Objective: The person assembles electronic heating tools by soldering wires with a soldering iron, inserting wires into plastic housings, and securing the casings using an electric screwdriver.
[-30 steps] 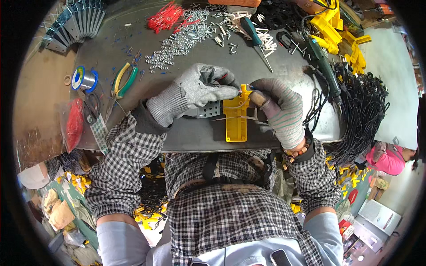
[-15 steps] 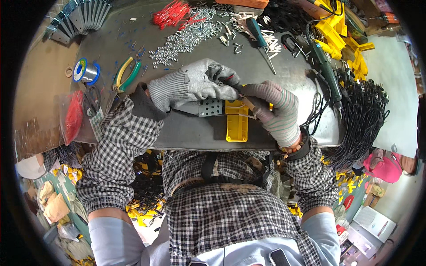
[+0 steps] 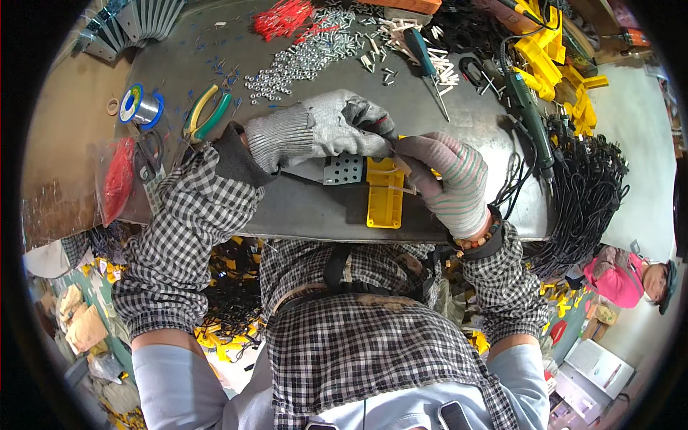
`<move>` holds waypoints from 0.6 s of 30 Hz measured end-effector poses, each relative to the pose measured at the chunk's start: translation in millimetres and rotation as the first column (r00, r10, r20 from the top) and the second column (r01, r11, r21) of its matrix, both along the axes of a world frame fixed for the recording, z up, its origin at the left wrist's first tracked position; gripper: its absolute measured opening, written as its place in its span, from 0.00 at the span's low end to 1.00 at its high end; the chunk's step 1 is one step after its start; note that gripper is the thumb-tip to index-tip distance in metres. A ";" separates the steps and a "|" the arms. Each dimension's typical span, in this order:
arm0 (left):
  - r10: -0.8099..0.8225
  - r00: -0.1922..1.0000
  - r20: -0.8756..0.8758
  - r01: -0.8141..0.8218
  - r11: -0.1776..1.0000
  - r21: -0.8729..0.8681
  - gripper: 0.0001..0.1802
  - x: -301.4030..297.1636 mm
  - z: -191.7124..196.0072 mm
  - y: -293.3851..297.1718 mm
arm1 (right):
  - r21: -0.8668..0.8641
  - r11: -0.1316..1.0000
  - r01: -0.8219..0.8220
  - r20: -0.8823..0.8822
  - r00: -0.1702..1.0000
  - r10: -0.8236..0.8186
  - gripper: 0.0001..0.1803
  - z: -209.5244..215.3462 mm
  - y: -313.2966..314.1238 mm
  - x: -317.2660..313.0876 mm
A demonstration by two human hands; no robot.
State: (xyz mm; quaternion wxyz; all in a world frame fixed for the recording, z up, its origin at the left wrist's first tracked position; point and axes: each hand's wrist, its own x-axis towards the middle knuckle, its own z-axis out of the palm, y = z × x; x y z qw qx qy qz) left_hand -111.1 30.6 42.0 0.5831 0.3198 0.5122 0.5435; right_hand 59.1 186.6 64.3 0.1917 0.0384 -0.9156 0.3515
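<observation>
My left hand (image 3: 342, 127), in a grey knitted glove, pinches with thumb and forefinger at something too small to make out. Fingertips of my right hand (image 3: 450, 175), in a pale striped glove, meet it there and are closed too. What they grip is mostly hidden by the gloves. Right below them a yellow plastic housing (image 3: 385, 204) lies open on the table, with a pale wire across its upper part. Beside it, under my left hand, is a grey metal plate with round holes (image 3: 343, 170).
Beyond my hands lie nuts and screws (image 3: 287, 72), red wires (image 3: 282, 18), white sleeves and a screwdriver (image 3: 427, 68). Pliers (image 3: 206, 115) and a solder spool (image 3: 142, 109) are at left. A soldering iron (image 3: 529, 122) and black cables (image 3: 584, 193) lie right. A person in pink (image 3: 618, 278) is behind.
Both hands stay together over the yellow housing, with only slight shifts of the fingers. The view has moved a little. The person in pink shows more at the right.
</observation>
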 end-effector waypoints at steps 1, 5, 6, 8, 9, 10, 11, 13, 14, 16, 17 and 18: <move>0.000 0.999 -0.035 0.002 0.999 0.046 0.13 -2.6 -11.3 -4.0 | 0.029 1.000 -0.009 0.005 1.000 0.009 0.13 2.3 -2.3 -0.8; -0.029 0.997 -0.076 0.023 0.997 -0.075 0.10 2.9 14.7 0.6 | 0.103 0.995 -0.004 -0.027 1.000 0.007 0.12 4.9 -1.3 -0.7; -0.028 0.997 -0.078 0.022 0.997 -0.075 0.10 7.5 15.5 1.6 | 0.152 0.988 0.008 -0.026 1.000 -0.004 0.11 5.1 -2.2 -0.1; 0.060 0.972 -0.228 -0.084 0.992 -0.097 0.08 16.9 14.8 2.0 | 0.200 0.980 0.022 -0.026 1.000 -0.017 0.11 6.8 -6.4 0.8; 0.040 0.973 -0.225 -0.063 0.994 -0.092 0.08 22.5 9.2 5.6 | 0.058 0.994 0.096 0.036 0.994 -0.098 0.10 7.8 -7.4 1.5; 0.211 0.826 -0.523 -0.174 0.978 0.119 0.08 31.7 6.5 2.9 | -0.088 0.981 0.171 0.100 0.982 -0.162 0.09 10.5 -10.3 3.5; 0.401 0.572 -0.716 -0.201 0.914 0.352 0.09 38.9 6.3 1.5 | -0.090 0.979 0.186 0.096 0.980 -0.177 0.09 11.0 -5.3 2.3; 0.458 0.028 -0.889 -0.033 0.889 0.457 0.11 48.1 21.1 2.1 | -0.581 0.800 0.153 0.430 0.892 0.142 0.07 14.5 6.1 -7.8; 0.504 -0.032 -0.863 -0.040 0.862 0.505 0.11 52.0 15.5 4.0 | -0.699 0.524 0.487 0.654 0.732 0.193 0.06 31.9 8.4 -8.8; 0.551 -0.095 -0.829 -0.037 0.830 0.556 0.10 57.8 8.2 7.6 | -0.771 0.471 0.428 0.577 0.782 0.234 0.08 25.1 12.6 -6.1; 0.520 -0.020 -0.854 -0.096 0.849 0.519 0.10 58.7 6.6 8.2 | -0.830 0.358 0.427 0.529 0.806 0.265 0.09 25.6 10.8 -3.7; 0.486 0.049 -0.873 -0.161 0.866 0.474 0.10 58.4 4.3 7.1 | -0.678 0.644 0.355 0.513 0.856 0.067 0.09 20.2 4.1 -1.2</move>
